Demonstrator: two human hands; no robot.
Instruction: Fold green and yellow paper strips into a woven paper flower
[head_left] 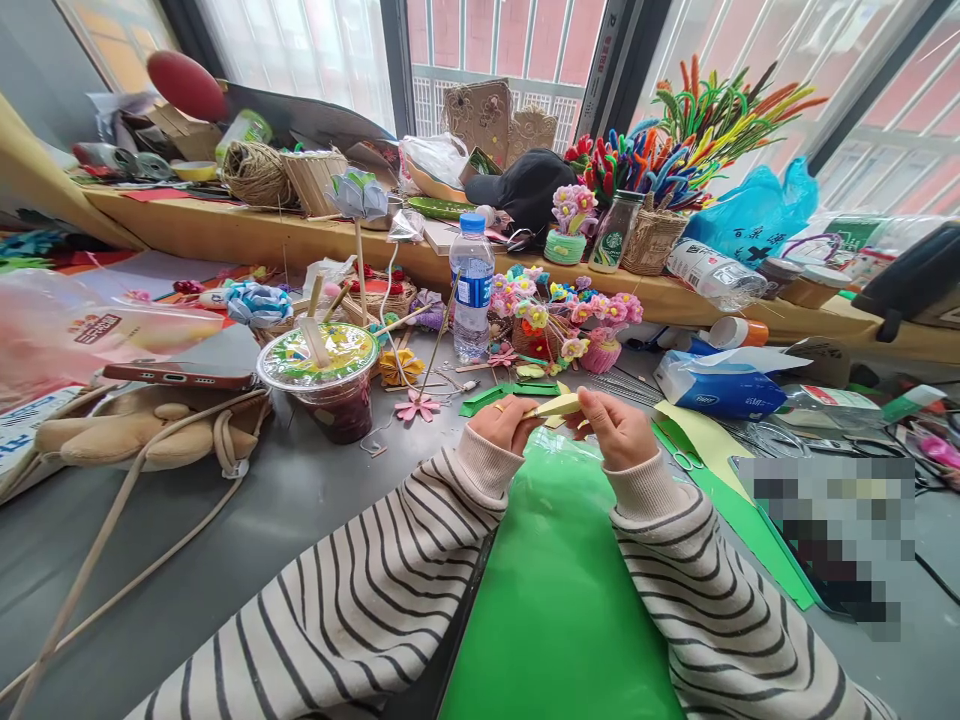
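Both my hands meet above a green sheet [555,590] on the grey table. My left hand [504,424] and my right hand [616,428] pinch a small pale yellow folded paper piece [556,406] between their fingertips, one at each end. There is a ring on my left hand. Striped sleeves cover both forearms. Just beyond the hands lie green paper scraps [487,398] and a pink paper flower [417,406].
A lidded drink cup [322,375] stands left of the hands, with a phone [176,376] on a beige bag. A water bottle [472,290], small baskets of flowers [559,325] and a blue tissue pack [720,385] crowd the far side. Pipe cleaners [697,120] fill the windowsill.
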